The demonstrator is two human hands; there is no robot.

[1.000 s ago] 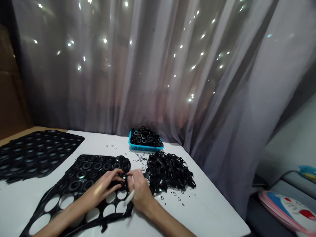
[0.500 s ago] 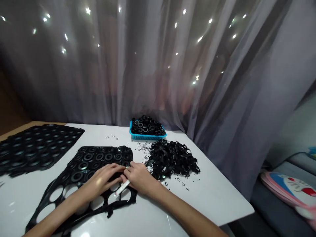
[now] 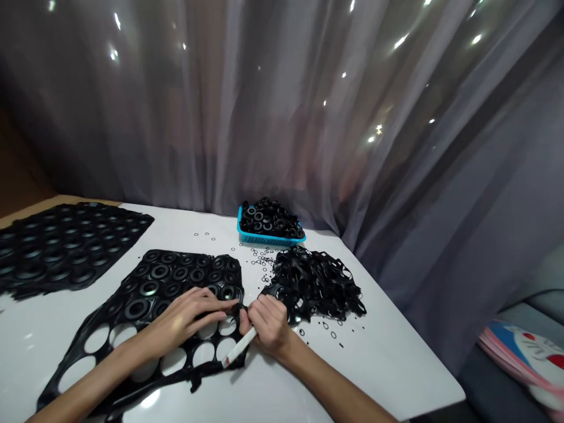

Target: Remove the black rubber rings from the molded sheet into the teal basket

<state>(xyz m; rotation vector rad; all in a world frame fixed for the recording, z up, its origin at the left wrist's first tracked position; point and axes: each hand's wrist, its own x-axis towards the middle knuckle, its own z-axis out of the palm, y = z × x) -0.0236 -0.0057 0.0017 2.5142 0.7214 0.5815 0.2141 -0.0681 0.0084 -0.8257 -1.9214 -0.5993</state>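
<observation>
On the table lies a black rubber sheet (image 3: 180, 273) with ring shapes moulded in its far part and open round holes along its near part. My left hand (image 3: 187, 314) rests over its right half, the fingertips closed at a small black rubber ring (image 3: 239, 308). Close beside it, my right hand (image 3: 269, 323) is wrapped round a slim white pen-like tool (image 3: 240, 348), whose reddish-marked end points down toward the sheet's near edge. The tool's other end is hidden in the fist. The right thumb is next to the black ring.
A blue basket (image 3: 268, 239) heaped with black rings stands at the back. Nearer is a pile of black rubber scrap (image 3: 317, 285), with thin small rings (image 3: 259, 258) scattered around. Another black sheet (image 3: 74, 247) lies at left. A grey curtain (image 3: 273, 117) hangs behind the white table (image 3: 374, 358).
My right hand has drawn slightly right, apart from the left, and the white tool shows more of its length. A black ring now shows between the hands. The view has shifted.
</observation>
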